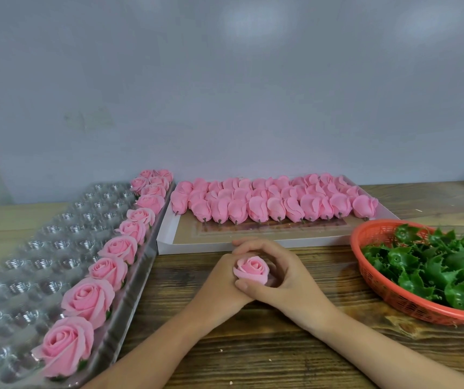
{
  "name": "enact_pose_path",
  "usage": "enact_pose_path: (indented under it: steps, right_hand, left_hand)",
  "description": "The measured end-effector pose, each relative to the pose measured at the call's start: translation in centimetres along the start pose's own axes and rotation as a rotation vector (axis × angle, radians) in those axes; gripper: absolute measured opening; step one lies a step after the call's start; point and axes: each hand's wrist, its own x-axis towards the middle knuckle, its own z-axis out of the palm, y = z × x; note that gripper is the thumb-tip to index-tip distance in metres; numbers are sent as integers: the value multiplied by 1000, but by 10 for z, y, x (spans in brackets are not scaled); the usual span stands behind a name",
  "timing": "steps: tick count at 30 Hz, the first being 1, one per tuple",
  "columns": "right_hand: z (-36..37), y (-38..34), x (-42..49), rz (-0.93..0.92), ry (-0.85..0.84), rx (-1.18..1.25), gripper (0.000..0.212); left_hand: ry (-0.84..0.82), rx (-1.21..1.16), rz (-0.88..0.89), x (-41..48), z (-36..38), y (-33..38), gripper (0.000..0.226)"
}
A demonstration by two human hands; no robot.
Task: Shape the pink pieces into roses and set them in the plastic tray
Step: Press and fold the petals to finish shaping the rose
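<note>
Both sets of fingers point(253, 245) were curled around the rose point(251, 269), left hand point(222, 279) and right hand point(289, 279) touching. Judged light, soft, crushable; hold below petals.

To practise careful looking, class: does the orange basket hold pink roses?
No, the orange basket holds green leaf pieces; the finished roses sit along one edge of the plastic tray.
</note>
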Motion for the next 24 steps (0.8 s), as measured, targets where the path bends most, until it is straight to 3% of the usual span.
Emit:
enact_pose_path:
  steps: [2, 5, 8, 24]
  right_hand:
    - [-1, -1, 0, -12, 3, 24, 34]
    - [0, -2, 0, -34, 10, 48, 17]
    - [0, 0, -1, -42, 15, 59, 6]
    - [-1, 3, -3, -38, 15, -3, 11]
  left_hand:
    - [-20, 1, -19, -1, 0, 2, 43]
    - [-56, 133, 51, 1, 2, 16, 13]
    - [-78, 47, 60, -1, 0, 20, 15]
    - [-85, 86, 68, 3, 3, 12, 22]
